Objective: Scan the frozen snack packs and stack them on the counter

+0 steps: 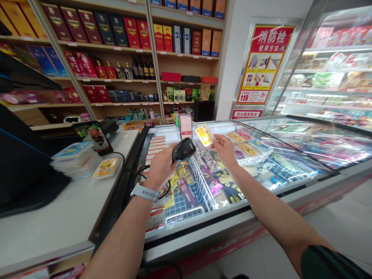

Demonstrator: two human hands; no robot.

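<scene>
My left hand is wrapped round the handle of a black barcode scanner, held above the glass-topped freezer. A cable hangs below it. Between the thumb and fingers of my right hand is a flat plastic tub with a yellow label. The tub faces the scanner's head, a short gap apart, and a bright patch of light lies on its label. Similar flat tubs with coloured lids sit in the freezer just beyond my right hand.
Below my hands, the chest freezer holds wire baskets of wrapped frozen goods. On the counter to the left are a stack of clear tubs, a yellow-labelled tub and a propped phone. Shelves of boxes stand behind.
</scene>
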